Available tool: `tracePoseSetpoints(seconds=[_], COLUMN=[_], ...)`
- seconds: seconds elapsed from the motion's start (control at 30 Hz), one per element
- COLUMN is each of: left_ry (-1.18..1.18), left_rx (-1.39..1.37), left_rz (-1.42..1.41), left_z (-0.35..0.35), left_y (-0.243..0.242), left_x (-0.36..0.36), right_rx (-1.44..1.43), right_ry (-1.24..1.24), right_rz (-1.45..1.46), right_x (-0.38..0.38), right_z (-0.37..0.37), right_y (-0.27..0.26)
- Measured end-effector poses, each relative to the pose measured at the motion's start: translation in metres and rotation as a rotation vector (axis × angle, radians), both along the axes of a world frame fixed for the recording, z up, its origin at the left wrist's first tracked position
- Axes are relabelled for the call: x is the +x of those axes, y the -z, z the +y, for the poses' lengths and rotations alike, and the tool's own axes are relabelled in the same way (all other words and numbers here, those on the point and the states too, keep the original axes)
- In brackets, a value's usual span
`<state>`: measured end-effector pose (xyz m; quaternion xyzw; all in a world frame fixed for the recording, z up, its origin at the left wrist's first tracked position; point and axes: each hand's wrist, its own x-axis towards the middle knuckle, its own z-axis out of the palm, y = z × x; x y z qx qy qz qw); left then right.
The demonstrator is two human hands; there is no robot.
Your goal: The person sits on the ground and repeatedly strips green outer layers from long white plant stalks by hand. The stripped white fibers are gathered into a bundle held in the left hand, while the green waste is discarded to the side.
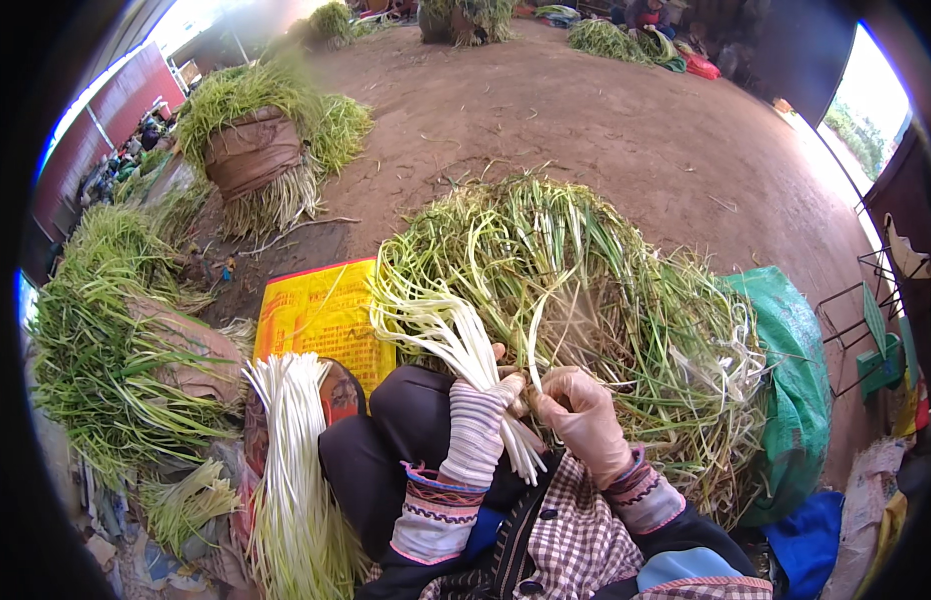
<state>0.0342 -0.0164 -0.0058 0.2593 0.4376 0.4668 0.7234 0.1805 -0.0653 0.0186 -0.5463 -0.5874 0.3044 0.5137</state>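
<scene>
My left hand (477, 427), in a striped knit glove, is closed around a bundle of white-stemmed greens (462, 330) that look like blanched garlic chives. Their white stem ends stick out below the fist, and the yellow-green leaves droop away above it. Just to the right, my right hand (585, 420), in a thin beige glove, pinches a single pale stalk (535, 337) between thumb and fingers. Both hands are close together above my lap. Before me spreads a big heap of loose greens (525, 225), partly dry and brownish, on a green plastic sack (792, 390).
A sorted pile of white stems (293, 420) lies by my left knee, near a yellow printed sack (323, 307). Wrapped bundles of greens (255, 154) stand farther left on the earthen floor (585, 105). A metal-framed rack (859, 322) is at right; another person (649, 19) sits far back.
</scene>
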Motion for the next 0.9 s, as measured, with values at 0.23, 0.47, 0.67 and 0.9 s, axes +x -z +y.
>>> tracePoseSetpoints(seconds=[0.23,0.47,0.67,0.9], left_ry=[-0.054,-0.046,0.015,0.027], left_rx=[-0.071,-0.047,0.001,0.004], left_rz=[-0.036,-0.096,-0.136,-0.071], left_z=[-0.004,-0.003,-0.003,-0.016], left_y=[-0.015,-0.017,-0.024,-0.04], left_x=[0.005,-0.002,-0.016,-0.017], right_rx=[-0.073,0.097,0.257,-0.214], right_ry=[-0.02,0.246,0.069,-0.049], right_rz=[1.094,1.509,1.619,0.537], right_x=[0.055,0.115,0.132,0.046], right_z=[-0.005,-0.002,-0.005,-0.009], right_y=[0.011,0.034,0.012,-0.025])
